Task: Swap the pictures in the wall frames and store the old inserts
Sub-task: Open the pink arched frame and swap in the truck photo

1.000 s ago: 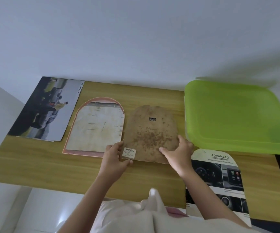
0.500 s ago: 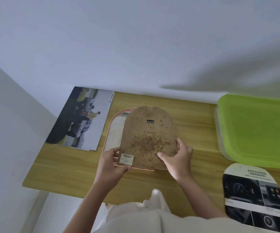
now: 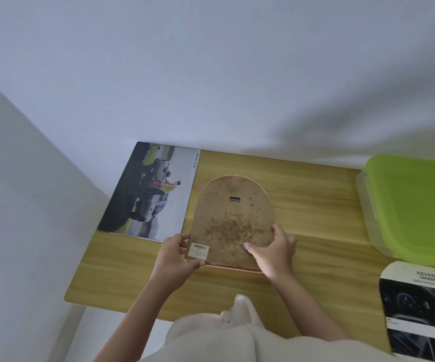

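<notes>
Shifted left since a second ago and now seated squarely over the arched copper-rimmed frame (image 3: 237, 268) on the wooden table (image 3: 315, 205), the thin, stiff, light, brown speckled arched backing board (image 3: 233, 226) is pinched at its lower corners by the left hand (image 3: 177, 257) and right hand (image 3: 272, 253), where a hold is judged best.

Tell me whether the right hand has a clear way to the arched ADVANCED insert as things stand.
Probably yes. The ADVANCED insert lies uncovered on the table, right of the right hand, with only bare wood between. That hand first has to let go of the backing board.
</notes>
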### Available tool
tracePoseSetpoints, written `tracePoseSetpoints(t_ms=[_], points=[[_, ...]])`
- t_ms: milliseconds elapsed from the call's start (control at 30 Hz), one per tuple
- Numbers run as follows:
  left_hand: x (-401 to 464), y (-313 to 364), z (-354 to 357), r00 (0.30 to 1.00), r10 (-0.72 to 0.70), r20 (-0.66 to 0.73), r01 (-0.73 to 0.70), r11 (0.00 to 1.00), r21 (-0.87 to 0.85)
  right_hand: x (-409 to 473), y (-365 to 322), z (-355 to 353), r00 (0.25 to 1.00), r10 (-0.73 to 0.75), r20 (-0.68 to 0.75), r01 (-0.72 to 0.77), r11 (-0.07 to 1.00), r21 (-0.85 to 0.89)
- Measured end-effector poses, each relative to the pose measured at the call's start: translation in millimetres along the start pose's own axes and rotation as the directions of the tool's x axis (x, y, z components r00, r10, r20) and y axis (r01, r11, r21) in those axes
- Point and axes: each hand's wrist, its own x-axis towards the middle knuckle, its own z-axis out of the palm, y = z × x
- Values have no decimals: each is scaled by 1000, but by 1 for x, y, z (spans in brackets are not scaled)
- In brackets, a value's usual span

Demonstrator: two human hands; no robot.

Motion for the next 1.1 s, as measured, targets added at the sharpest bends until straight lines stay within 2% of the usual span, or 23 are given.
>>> tracePoseSetpoints(t_ms=[467,800,1100], points=[[14,-7,3,999,4,45,-8,996,93,11,15,-1,996,-37,75,43,996,-78],[17,-13,3,996,64,66,-69,994,81,16,29,-5,989,-85,122,90,995,-32],[20,-19,5,992,120,-27,-116,987,112,18,39,-13,978,-180,108,181,983,-2]])
